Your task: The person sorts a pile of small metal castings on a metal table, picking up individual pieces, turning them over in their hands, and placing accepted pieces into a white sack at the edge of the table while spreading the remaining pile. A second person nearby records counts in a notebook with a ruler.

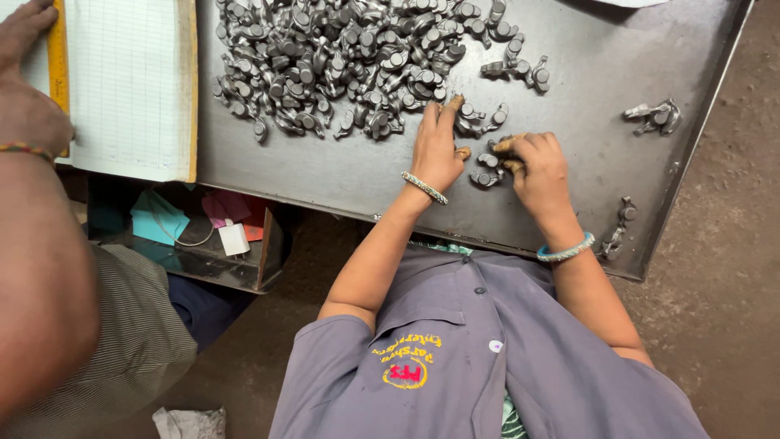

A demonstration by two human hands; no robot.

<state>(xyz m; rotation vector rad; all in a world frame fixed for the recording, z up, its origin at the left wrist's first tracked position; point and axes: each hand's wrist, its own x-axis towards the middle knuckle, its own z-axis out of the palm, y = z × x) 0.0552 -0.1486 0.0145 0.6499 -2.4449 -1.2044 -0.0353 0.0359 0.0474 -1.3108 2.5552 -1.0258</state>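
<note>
Far left there's a co-worker's hand resting on a ruled ledger at the edge of the dark metal table, and next to that a big pile of small grey metal parts. The left hand lies flat, fingers spread loosely and reaching into the near edge of the pile, holding nothing I can make out. Just beside it the right hand is curled tight around a metal part, with a few stray parts farther right.

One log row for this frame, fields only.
left hand: fingertips on metal parts at pile edge | right hand: pinching loose part | surface: dark metal tray | nearby: another person's hand on ledger
</note>
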